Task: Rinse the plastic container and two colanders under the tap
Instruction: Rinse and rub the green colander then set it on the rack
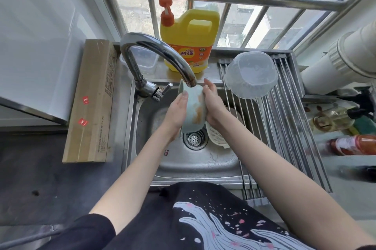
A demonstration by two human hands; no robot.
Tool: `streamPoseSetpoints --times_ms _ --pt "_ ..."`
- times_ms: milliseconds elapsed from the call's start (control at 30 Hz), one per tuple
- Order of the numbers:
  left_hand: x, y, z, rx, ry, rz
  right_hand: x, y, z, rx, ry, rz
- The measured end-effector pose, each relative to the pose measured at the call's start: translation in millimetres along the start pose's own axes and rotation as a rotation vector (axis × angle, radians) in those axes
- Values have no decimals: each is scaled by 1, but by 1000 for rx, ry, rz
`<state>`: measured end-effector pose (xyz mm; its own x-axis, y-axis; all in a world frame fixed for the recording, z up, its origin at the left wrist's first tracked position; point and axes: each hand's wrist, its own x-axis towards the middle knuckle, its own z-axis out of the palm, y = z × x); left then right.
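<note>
Your left hand [179,111] lies with straight fingers flat against one side of the blue colander [192,107], and your right hand [212,103] presses the other side, fingers only slightly bent. Between the two palms you hold it tilted on edge, its rim just under the tap [158,54] spout. No clear stream of water shows, so you cannot tell whether the tap runs. Orange-brown stains mark the bowl wall facing you, which suggests this piece is not yet rinsed clean.

Below your right wrist, a white colander [216,137] lies in the sink [203,164] beside the drain [195,138], partly hidden by your arm. It looks to be waiting its turn, though that is a guess.

Further right, the container [251,74], a clear plastic bowl, rests upside down on the rack [284,117] across the sink edge, apparently done and draining.

By this reading, one of three pieces is finished, one is in hand, one remains.

A yellow detergent jug [189,40] stands on the surface behind the tap.
</note>
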<state>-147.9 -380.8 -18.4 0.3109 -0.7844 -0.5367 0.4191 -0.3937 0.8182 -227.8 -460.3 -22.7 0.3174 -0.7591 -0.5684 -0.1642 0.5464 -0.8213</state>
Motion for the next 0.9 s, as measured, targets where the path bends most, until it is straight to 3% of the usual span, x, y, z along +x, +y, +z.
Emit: streamPoseSetpoints --times_ms 67,167,233,300,367,433,500,567,600,700,800,867,900 --pt "2 1 3 -19 85 -16 -8 -1 3 -347 28 -165" --pt "6 9 8 -257 19 -121 -27 13 6 -1182 70 -501" --pt "12 16 7 -333 73 -133 -42 28 4 -1403 162 -729" --pt "12 19 6 -385 115 -185 -50 45 -3 -1408 162 -928" --pt "1 17 11 -379 135 -215 -43 42 -10 -1372 125 -1010" --pt "-12 6 21 -165 190 -108 -30 19 -6 -1376 91 -823" --pt "-24 0 29 306 303 99 -16 -8 0 -1482 -12 -510" --pt "-21 0 31 379 359 175 -9 -22 5 -1475 -118 -301" --pt "-17 7 29 256 389 137 -14 -23 8 -1491 -129 -324" --pt "7 23 17 -155 389 -22 -35 8 12 -1524 -3 -703" --pt "5 17 19 -129 337 -94 -44 23 4 -1365 28 -865" --pt "-4 14 21 -35 382 -83 -34 21 0 -1314 -61 -844" --pt "-5 11 18 37 400 -42 -30 15 -2 -1185 -143 -746"
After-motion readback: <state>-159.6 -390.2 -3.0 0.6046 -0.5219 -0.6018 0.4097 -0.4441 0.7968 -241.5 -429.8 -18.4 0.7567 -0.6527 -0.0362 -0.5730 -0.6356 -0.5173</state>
